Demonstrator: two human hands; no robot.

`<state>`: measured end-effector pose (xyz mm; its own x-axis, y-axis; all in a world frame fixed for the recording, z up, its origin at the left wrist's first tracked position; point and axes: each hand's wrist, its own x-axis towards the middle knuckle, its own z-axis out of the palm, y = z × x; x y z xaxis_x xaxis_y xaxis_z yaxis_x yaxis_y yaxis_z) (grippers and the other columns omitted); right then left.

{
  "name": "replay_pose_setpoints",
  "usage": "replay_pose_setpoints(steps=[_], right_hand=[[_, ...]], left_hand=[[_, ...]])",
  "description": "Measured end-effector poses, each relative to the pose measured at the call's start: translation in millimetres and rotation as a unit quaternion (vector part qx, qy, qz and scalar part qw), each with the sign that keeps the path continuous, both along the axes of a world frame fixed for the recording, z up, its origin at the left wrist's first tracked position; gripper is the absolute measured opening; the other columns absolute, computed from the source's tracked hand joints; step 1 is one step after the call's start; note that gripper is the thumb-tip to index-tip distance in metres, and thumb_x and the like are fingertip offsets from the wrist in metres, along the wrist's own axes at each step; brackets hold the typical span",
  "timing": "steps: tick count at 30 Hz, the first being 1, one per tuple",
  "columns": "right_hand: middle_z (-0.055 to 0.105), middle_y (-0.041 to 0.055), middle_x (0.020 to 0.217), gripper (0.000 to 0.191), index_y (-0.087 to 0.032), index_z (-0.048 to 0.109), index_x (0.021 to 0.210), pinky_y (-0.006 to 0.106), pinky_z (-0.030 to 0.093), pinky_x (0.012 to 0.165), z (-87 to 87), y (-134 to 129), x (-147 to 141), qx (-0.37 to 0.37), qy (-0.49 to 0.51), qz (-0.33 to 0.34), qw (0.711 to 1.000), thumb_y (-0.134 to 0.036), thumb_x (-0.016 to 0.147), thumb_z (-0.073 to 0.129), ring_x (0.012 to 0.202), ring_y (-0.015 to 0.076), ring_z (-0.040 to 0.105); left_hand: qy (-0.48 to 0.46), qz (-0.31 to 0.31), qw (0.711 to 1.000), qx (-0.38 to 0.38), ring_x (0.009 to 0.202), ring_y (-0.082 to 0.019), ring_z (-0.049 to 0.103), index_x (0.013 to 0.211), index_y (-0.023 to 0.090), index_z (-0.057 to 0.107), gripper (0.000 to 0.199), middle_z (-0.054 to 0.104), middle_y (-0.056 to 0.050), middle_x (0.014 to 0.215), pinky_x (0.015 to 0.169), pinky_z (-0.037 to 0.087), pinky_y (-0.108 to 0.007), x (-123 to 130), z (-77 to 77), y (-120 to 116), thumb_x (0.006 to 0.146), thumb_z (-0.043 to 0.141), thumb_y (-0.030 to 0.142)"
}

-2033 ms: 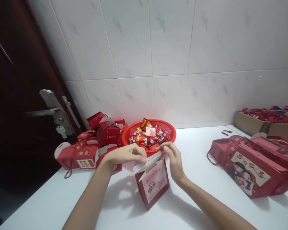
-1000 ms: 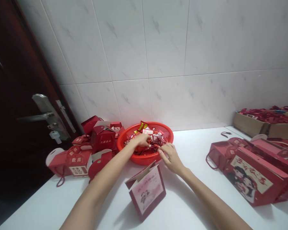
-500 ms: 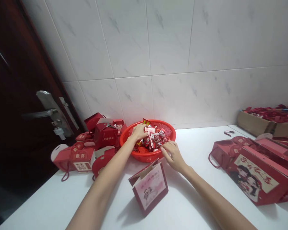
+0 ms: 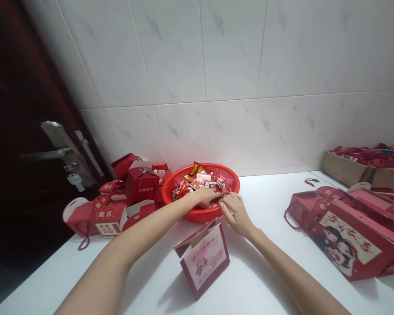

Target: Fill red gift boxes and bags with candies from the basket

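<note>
A red plastic basket [image 4: 197,214] with a perforated wall holds a heap of wrapped candies [image 4: 203,177], mostly red and white with some gold. My left hand [image 4: 206,197] reaches into the basket's front right part, its visible fingers stretched out over the candies and the tips partly hidden among them. Right beside it, my right hand [image 4: 237,213] rests at the basket's right front rim with its fingers curled in. What those fingers close on is hidden. Just in front of the basket, between my forearms, a small red gift box [image 4: 205,262] with a pink printed panel stands with its top flaps apart.
Several red gift boxes [image 4: 110,214] are piled left of the basket. More large red boxes [image 4: 351,232] stand at right, with a cardboard carton [image 4: 348,168] of dark red ribbons behind. A short dark cord [image 4: 311,181] lies near the tiled wall [image 4: 249,131]. A door handle [image 4: 52,154] is at left.
My left hand has moved from the basket's back left toward its front right, uncovering candies there. My right hand and the small gift box have hardly moved.
</note>
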<state>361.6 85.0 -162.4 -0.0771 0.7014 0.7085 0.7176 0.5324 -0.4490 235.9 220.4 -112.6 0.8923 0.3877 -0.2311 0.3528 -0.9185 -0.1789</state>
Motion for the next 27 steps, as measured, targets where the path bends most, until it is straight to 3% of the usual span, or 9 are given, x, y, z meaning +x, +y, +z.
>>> replay_pose_setpoints(steps=[3,5,9,12,18,27], right_hand=[[0.06,0.0038,0.077,0.03,-0.024,0.057,0.082,0.04,0.039,0.09,-1.1,0,0,0.011,-0.012,-0.007,1.0,-0.028,0.101,0.035,0.081,0.0214,0.052],[0.06,0.0037,0.078,0.03,-0.023,0.057,0.083,0.04,0.039,0.09,-1.7,-1,0,0.019,-0.018,-0.011,1.0,-0.028,0.101,0.034,0.08,0.021,0.052],[0.058,0.0025,0.075,0.029,-0.023,0.056,0.082,0.038,0.039,0.089,-2.0,-1,0,0.027,-0.023,-0.015,0.999,-0.026,0.102,0.034,0.077,0.0197,0.051],[0.059,0.0028,0.076,0.029,-0.022,0.056,0.082,0.037,0.039,0.088,-1.9,-1,0,0.024,-0.021,-0.018,0.999,-0.027,0.102,0.035,0.079,0.0198,0.052],[0.061,0.0033,0.078,0.029,-0.022,0.057,0.085,0.037,0.038,0.09,-1.2,-1,0,0.018,-0.023,-0.017,0.999,-0.027,0.102,0.034,0.08,0.0197,0.053],[0.061,0.0036,0.078,0.03,-0.022,0.057,0.084,0.037,0.038,0.089,-1.5,-2,-1,0.018,-0.027,-0.021,0.999,-0.028,0.102,0.033,0.08,0.0197,0.052]], left_hand=[[-0.011,0.049,0.999,-0.003,0.098,-0.035,0.068,0.125,0.019,0.063,0.043,0.072,-0.015,0.11,0.083,0.051,-0.04,1,2.5,2,0.084,0.062,0.033],[-0.085,0.086,0.992,-0.036,0.096,-0.032,0.068,0.111,0.02,0.068,0.03,0.073,-0.013,0.105,0.084,0.05,-0.038,0,4.4,5,0.084,0.061,0.031],[-0.271,0.169,0.942,-0.099,0.095,-0.028,0.066,0.096,0.018,0.067,0.021,0.073,-0.011,0.102,0.086,0.048,-0.035,-7,7.4,19,0.087,0.052,0.029],[-0.337,0.201,0.911,-0.123,0.093,-0.024,0.065,0.089,0.018,0.064,0.02,0.071,-0.009,0.101,0.085,0.048,-0.032,-13,8.4,31,0.087,0.047,0.028],[-0.401,0.233,0.858,-0.22,0.076,-0.019,0.061,0.067,0.019,0.056,0.023,0.065,-0.001,0.074,0.072,0.049,-0.028,-15,7.3,42,0.082,0.048,0.033],[-0.447,0.236,0.807,-0.306,0.088,-0.021,0.063,0.064,0.017,0.065,0.024,0.072,-0.003,0.08,0.083,0.049,-0.028,-12,10.1,42,0.078,0.047,0.026]])
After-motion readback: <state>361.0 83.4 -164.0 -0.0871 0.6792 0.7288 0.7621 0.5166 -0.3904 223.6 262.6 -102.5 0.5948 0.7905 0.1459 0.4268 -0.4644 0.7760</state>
